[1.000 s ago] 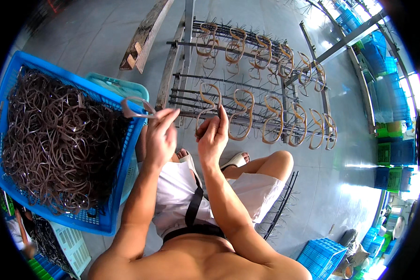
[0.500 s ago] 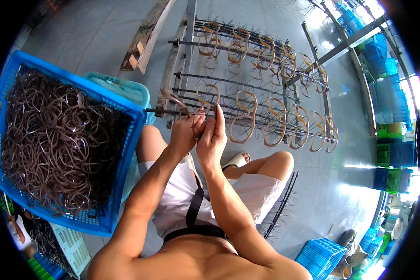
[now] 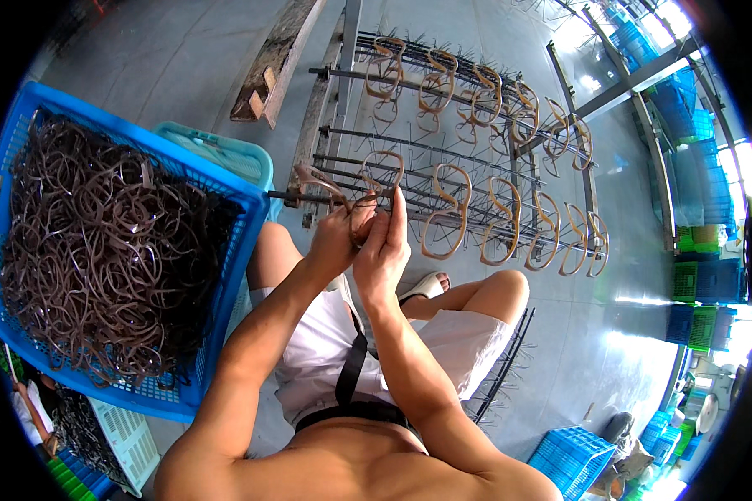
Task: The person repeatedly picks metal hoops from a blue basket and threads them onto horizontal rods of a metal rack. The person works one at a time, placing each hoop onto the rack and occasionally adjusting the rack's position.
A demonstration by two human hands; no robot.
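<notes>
Grey floor [image 3: 589, 317] and hanging tan loops [image 3: 457, 205] beyond the left grip [image 3: 334, 244], blue crate [image 3: 249, 195] to its left. Brown curved strip [image 3: 315, 176] just above that grip, pinched near its lower end; probably light, springy, smooth, best taken by an edge. Right grip [image 3: 381, 252] alongside, fingers bunched, whether pinching anything impossible to tell; strip's lower end hidden.

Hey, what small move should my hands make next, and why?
Probably ease the brown looped frame in your left hand toward the dark rod behind it, since your right hand sits close beside and brown figure-eight frames hang in a row to the right. Whether the frame touches the rod is unclear.
</notes>
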